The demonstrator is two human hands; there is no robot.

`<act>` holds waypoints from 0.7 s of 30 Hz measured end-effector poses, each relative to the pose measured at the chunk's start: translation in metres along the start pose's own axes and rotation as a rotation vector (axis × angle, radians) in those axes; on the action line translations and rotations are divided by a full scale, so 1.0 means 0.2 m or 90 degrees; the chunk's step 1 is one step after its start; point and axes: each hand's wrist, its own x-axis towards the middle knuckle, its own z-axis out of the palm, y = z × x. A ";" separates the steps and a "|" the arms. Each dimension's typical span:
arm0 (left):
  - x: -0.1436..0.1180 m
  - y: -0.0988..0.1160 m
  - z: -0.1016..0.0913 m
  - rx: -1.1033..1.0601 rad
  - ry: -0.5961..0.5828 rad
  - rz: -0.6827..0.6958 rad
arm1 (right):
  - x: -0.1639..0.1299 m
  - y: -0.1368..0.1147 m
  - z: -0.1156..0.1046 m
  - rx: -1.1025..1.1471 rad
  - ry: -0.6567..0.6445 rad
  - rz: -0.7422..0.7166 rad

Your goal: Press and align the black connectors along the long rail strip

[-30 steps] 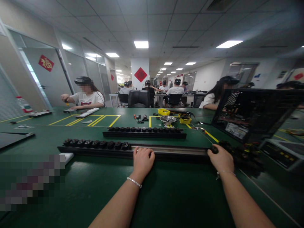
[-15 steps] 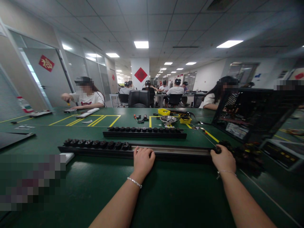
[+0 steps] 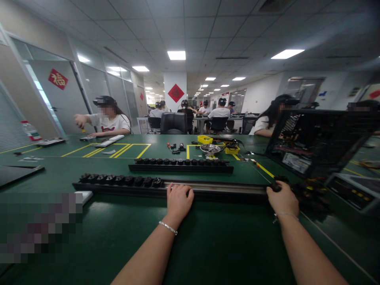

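On near rail (image 3: 213,190), right hand (image 3: 282,200) slid further right, left hand (image 3: 178,201) unmoved

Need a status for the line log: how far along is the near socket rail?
Done: sockets fill the near rail's left part. In hand: left hand rests mid-rail; right hand is at its right end beside loose black parts. Left: the bare stretch between. The far rail looks full.

green table (image 3: 208,245), 2 long black socket rails (image 3: 124,186), yellow bins (image 3: 204,139), metal bowl (image 3: 209,149), open computer case (image 3: 314,142)
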 end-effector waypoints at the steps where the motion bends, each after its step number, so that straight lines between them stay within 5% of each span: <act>1: 0.00 0.00 0.00 -0.003 -0.001 -0.001 | 0.00 0.00 0.00 0.003 -0.003 0.008; 21: 0.00 0.00 0.00 0.008 -0.003 -0.002 | 0.04 0.05 -0.01 0.000 0.000 0.068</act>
